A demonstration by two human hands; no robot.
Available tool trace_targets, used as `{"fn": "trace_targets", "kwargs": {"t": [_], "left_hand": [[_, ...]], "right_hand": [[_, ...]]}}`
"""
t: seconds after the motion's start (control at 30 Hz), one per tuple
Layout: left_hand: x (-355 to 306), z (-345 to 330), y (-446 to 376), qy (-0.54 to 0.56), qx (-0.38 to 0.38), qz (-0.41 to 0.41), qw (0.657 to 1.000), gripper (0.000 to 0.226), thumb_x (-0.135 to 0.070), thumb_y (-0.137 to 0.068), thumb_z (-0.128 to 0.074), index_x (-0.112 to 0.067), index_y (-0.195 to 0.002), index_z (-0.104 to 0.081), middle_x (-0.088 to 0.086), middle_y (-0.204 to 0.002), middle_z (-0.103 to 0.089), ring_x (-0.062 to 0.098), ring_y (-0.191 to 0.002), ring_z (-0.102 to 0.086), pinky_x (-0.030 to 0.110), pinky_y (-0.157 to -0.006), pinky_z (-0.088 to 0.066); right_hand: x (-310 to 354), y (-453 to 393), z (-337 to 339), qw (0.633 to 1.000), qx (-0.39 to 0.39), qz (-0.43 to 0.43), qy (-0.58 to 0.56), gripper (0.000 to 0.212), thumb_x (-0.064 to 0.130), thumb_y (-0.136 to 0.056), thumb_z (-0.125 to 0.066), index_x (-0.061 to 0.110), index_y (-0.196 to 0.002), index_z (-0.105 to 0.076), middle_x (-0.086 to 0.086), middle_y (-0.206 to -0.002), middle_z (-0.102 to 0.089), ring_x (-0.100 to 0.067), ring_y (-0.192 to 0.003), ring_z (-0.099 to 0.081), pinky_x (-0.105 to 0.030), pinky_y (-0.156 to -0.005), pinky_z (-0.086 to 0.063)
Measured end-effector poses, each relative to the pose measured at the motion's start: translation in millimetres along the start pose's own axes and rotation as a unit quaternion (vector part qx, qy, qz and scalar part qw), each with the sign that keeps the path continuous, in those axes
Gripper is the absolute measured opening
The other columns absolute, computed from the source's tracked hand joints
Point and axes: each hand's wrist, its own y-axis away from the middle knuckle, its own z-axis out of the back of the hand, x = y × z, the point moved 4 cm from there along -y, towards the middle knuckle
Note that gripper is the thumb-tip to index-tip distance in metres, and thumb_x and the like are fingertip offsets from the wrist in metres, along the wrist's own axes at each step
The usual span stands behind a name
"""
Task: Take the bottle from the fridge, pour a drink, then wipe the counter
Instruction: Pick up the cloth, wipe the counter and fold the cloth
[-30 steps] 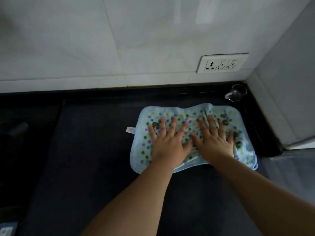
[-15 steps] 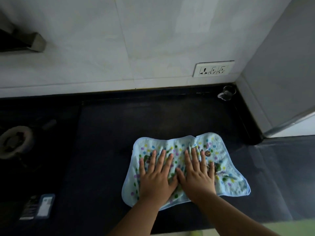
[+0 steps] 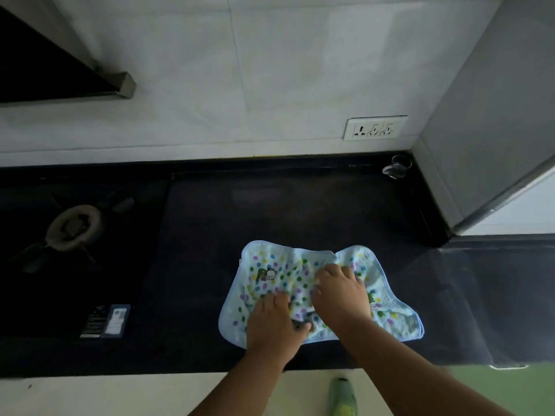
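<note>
Fingers (image 3: 277, 298) of the left hand (image 3: 271, 325) curl down into the dotted cloth (image 3: 282, 274), bunching its fabric near the middle, and the right hand (image 3: 341, 295) does the same just beside it, its fingertips digging into a raised fold further back. Both hands grip the cloth, knuckles up, wrists close together, with a small dark gap between them where the fabric is gathered.

From the head view, the cloth lies on the dark counter (image 3: 300, 211), near its front edge, and spreads out on both sides of the hands: a flat pale-blue corner with a small cartoon print to the left of the fingers, a rumpled flap to the right of them. Most of it sits under or just ahead of the palms.

A clear glass (image 3: 396, 168) stands well apart, back in the corner where the counter meets the tiled wall (image 3: 270, 85), below a white socket plate (image 3: 375, 128). A gas burner (image 3: 73, 226) sits far to the left, with a small dark packet (image 3: 105, 321) lying in front of it. A green bottle (image 3: 342, 397) shows below the counter's edge, between the two forearms; what it rests on I cannot tell.
</note>
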Motion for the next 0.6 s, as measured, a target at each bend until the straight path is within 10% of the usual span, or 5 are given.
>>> {"fn": "trace_targets", "kwargs": {"t": [0.17, 0.33, 0.47, 0.6], "left_hand": [[1, 5, -9, -0.003, -0.017, -0.027, 0.999, 0.029, -0.032, -0.102, -0.054, -0.029, -0.132, -0.055, -0.006, -0.128, -0.06, 0.016, -0.115, -0.058, 0.031, -0.094, -0.049], [16, 28, -13, 0.135, -0.062, 0.006, 0.989, 0.031, -0.015, -0.104, -0.046, -0.029, -0.121, -0.067, -0.015, -0.113, -0.062, 0.003, -0.101, -0.058, 0.019, -0.087, -0.044], [27, 50, -10, 0.149, -0.126, 0.036, 0.98, 0.014, -0.022, -0.103, -0.057, -0.026, -0.112, -0.066, -0.01, -0.107, -0.063, 0.01, -0.096, -0.065, 0.023, -0.08, -0.05], [30, 39, -2, 0.174, 0.064, 0.138, 0.973, 0.036, -0.054, -0.102, -0.045, -0.021, -0.11, -0.055, 0.005, -0.091, -0.076, 0.021, -0.073, -0.074, 0.034, -0.069, -0.06]], "right_hand": [[11, -27, -3, 0.989, 0.117, 0.061, -0.059, 0.074, 0.03, -0.096, -0.059, 0.031, -0.162, -0.024, 0.008, -0.172, -0.015, -0.02, -0.16, -0.006, -0.048, -0.125, -0.02], [-4, -34, 2, 0.992, 0.125, -0.017, 0.007, 0.079, 0.028, -0.093, -0.061, 0.025, -0.162, -0.022, -0.004, -0.158, -0.041, -0.031, -0.148, -0.036, -0.05, -0.118, -0.034], [-12, -24, 3, 0.988, 0.144, -0.049, 0.026, 0.041, 0.035, -0.091, -0.064, 0.023, -0.129, -0.053, -0.002, -0.13, -0.061, -0.028, -0.122, -0.058, -0.044, -0.098, -0.044], [0, -10, 15, 0.992, 0.122, -0.033, 0.005, 0.034, 0.046, -0.092, -0.06, 0.025, -0.119, -0.062, 0.0, -0.126, -0.053, -0.027, -0.123, -0.051, -0.045, -0.101, -0.043]]}}
